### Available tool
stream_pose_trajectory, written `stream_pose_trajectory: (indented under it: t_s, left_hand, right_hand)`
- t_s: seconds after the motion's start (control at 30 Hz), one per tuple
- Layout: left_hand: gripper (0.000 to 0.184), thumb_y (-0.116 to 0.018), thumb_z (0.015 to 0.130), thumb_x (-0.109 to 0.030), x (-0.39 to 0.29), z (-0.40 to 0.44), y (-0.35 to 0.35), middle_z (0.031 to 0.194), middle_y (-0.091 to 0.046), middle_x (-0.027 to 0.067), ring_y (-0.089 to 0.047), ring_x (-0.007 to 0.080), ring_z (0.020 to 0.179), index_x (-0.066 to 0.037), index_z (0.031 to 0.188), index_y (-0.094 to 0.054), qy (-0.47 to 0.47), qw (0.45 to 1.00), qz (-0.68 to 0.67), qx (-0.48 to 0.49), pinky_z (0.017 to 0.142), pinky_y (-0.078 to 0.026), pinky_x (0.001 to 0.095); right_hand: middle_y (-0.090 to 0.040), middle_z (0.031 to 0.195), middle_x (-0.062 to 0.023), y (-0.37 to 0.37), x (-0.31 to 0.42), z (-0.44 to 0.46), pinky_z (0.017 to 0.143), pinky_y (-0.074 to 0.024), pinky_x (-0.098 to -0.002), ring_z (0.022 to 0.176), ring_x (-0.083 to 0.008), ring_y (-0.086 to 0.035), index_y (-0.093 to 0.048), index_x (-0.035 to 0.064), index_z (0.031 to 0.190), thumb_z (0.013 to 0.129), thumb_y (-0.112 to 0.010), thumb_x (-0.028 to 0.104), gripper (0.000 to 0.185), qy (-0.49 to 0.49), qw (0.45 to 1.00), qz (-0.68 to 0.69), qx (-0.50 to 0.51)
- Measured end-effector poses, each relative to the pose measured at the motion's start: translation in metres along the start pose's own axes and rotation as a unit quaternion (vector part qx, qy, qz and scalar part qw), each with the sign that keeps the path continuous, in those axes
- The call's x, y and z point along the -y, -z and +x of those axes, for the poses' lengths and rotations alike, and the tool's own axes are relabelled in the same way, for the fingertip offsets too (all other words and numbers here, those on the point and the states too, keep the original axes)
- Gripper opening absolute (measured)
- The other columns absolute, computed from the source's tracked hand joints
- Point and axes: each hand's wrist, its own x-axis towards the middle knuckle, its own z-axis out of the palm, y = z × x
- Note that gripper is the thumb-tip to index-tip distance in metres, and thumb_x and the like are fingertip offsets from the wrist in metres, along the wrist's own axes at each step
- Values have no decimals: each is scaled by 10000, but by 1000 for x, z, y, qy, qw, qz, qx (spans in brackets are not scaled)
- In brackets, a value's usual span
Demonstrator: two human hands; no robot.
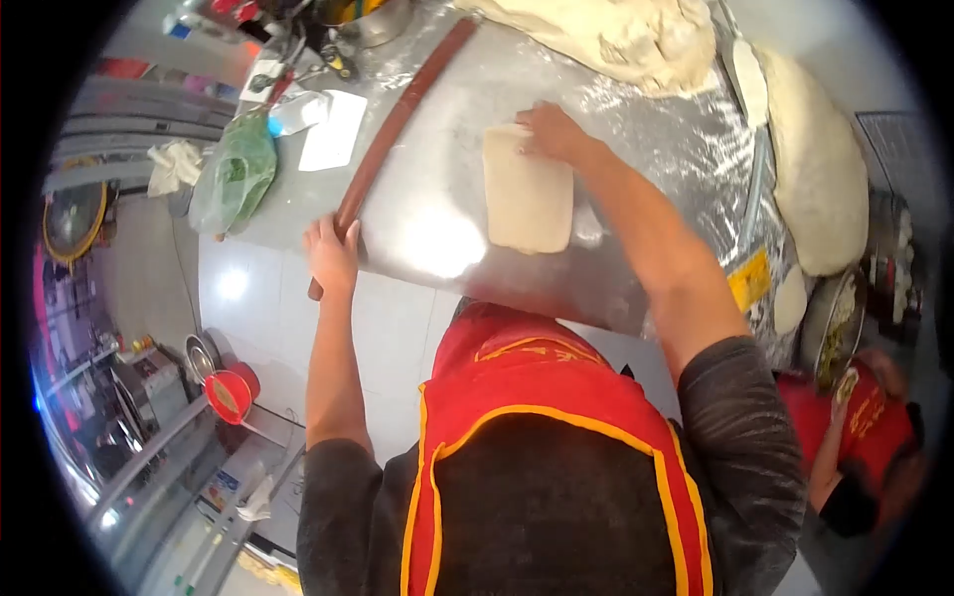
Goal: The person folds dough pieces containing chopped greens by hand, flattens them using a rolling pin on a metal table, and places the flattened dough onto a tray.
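A flat, roughly rectangular sheet of dough (pixel 530 204) lies on the metal table (pixel 427 189). At its far edge my right hand (pixel 553 131) touches it with the fingers curled, pinching its upper end. To the left, a long brown rolling pin (pixel 397 119) lies slanted across the table, its near end sticking out past the table's front edge. My left hand (pixel 332 256) is wrapped round the pin near that end.
A large dough mass (pixel 636 40) lies at the back, another long one (pixel 815 169) at the right. A yellow scraper (pixel 749 281) is at the right edge. White paper (pixel 333 129) and a green plastic bag (pixel 238 174) lie left. Another person (pixel 860 427) works at far right.
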Motion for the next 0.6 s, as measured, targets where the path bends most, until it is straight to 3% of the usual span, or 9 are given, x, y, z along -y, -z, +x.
stream_pose_trajectory:
  t_s: [0.07,0.17,0.2,0.27,0.33,0.4,0.47,0.53,0.6]
  left_hand:
    - [534,-731,807,-289,-7,6,-16,1262,-535,195,-493,352,1179,-27,1229,-535,-109,986,-19,-127,986,-416,438]
    - [731,-758,790,-267,-78,5,-16,1438,-394,221,-393,353,1316,9,1374,-415,-202,949,-239,30,1086,-327,422]
    - [772,-760,789,-262,-105,-4,-18,1461,-373,218,-373,344,1340,9,1405,-381,-212,918,-319,106,1093,-321,415]
    - [744,-752,800,-242,-150,-19,-13,1439,-426,187,-420,283,1317,-17,1415,-400,-210,875,-345,269,1082,-343,388]
    - [576,-721,848,-212,-182,-24,-17,1270,-592,91,-545,181,1161,-24,1348,-505,-205,703,-468,495,983,-441,335]
    - [386,-648,893,-187,-209,-43,-25,1083,-669,50,-602,148,1013,-32,1244,-603,-217,681,-413,564,904,-480,301]
    - [301,-596,916,-219,-245,-84,-11,974,-691,34,-618,144,932,-27,1138,-664,-200,668,-461,549,837,-496,312]
    - [298,-605,891,-233,-271,-121,-29,977,-701,84,-643,195,894,-13,1082,-668,-197,629,-447,604,803,-501,360]
    - [331,-626,855,-270,-297,-156,-50,1005,-692,163,-651,292,900,-14,1062,-655,-312,694,-296,578,808,-493,412]
  right_hand:
    - [-624,1100,-151,-12,-5,-23,863,-487,-412,1037,-344,-578,-604,118,1086,743,-717,225,376,97,987,18,-127]
    - [-647,942,-168,31,32,-93,811,-484,-427,922,-363,-617,-596,87,1033,772,-673,146,278,17,992,112,-57]
    - [-649,882,-144,37,35,-118,749,-485,-391,836,-320,-623,-594,66,1026,788,-677,160,269,21,984,154,-91]
    - [-635,804,-87,56,39,-171,653,-471,-318,724,-208,-605,-603,35,987,811,-691,161,233,-22,961,237,-140]
    - [-599,750,-39,69,42,-223,616,-451,-278,672,-126,-549,-618,21,933,811,-723,147,204,-111,917,343,-172]
    - [-555,706,22,73,33,-273,576,-418,-234,657,-46,-492,-621,4,901,819,-742,132,195,-183,873,400,-209]
    - [-584,736,27,58,13,-318,553,-399,-211,635,-36,-496,-631,-5,904,831,-734,127,183,-294,794,467,-255]
    - [-591,742,24,28,-13,-356,557,-405,-213,635,-38,-499,-636,-8,916,836,-723,131,183,-360,757,464,-287]
    - [-607,743,-9,-10,-45,-386,567,-424,-234,631,-65,-518,-634,-12,934,817,-731,144,218,-415,775,401,-256]
